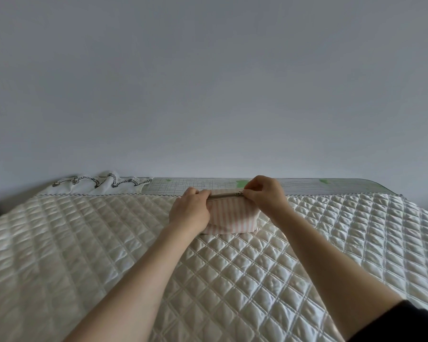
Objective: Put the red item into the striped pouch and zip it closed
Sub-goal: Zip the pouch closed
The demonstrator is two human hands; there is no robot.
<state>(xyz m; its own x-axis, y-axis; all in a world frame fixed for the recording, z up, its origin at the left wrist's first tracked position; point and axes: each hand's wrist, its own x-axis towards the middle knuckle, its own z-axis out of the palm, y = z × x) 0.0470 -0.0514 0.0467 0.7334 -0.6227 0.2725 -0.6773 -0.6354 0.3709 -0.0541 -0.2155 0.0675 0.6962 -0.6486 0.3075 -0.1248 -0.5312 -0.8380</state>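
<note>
On the quilted bed (232, 280), the left hand (189, 213) clamps the striped pouch (232, 215) while right hand (263, 193) fingers pinch the zipper pull (239, 193); slack fabric could snag it.

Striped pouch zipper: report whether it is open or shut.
Nearly shut: the zipper looks closed up to the slider pinched by the right hand; the stretch beyond is hidden.
</note>
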